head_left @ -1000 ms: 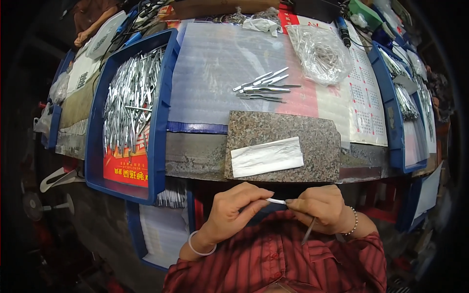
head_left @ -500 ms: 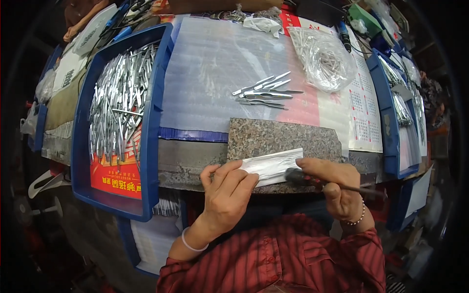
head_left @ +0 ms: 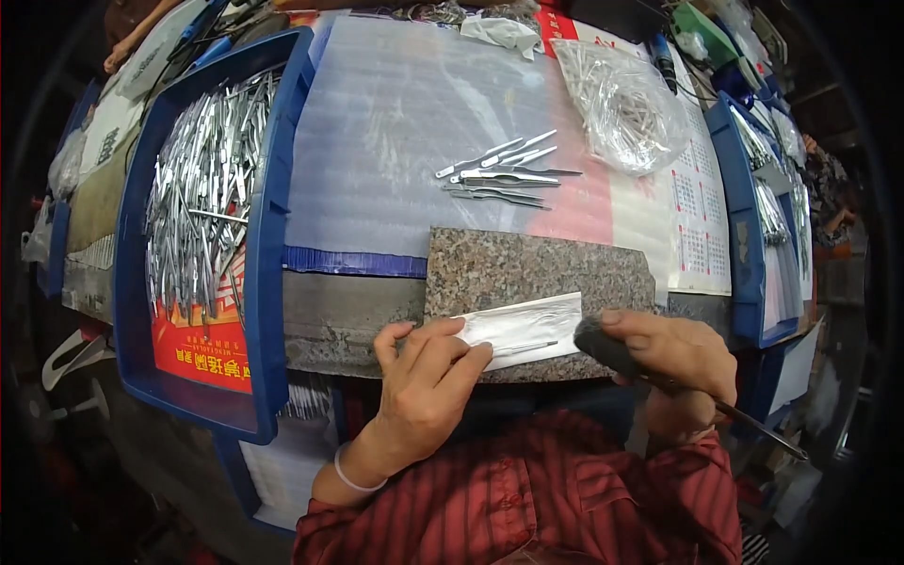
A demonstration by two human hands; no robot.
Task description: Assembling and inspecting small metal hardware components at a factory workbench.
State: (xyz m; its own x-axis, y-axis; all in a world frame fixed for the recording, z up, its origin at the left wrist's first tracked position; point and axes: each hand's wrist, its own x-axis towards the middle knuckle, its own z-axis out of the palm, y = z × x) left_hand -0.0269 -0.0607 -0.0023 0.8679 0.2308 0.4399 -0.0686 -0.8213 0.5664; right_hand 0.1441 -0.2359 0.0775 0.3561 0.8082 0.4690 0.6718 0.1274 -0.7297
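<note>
A folded white pad [head_left: 513, 325], paper or cloth, lies on a speckled granite slab [head_left: 527, 268] at the bench's near edge. A thin metal piece [head_left: 535, 347] shows along the pad's lower side. My left hand [head_left: 424, 386] pinches the pad's left end between thumb and fingers. Just right of the pad, my right hand [head_left: 673, 363] is wrapped round a tool [head_left: 603, 344] with a dark, blunt end toward the pad. Its thin metal shaft points back to the lower right; its exact kind I cannot make out. Beyond the slab lie several slim silver metal pieces [head_left: 499, 174].
At left stands a blue tray [head_left: 268, 273] heaped with silver metal pieces [head_left: 202, 207]. A clear plastic bag [head_left: 626, 118] of slim pieces sits at the back right. Another blue tray [head_left: 749, 273] stands at the right edge. Translucent sheeting [head_left: 377, 132] covers the bench.
My right hand and its tool have drawn back from the pad to the right. The thin metal piece on the pad shows more clearly. The view has shifted slightly.
</note>
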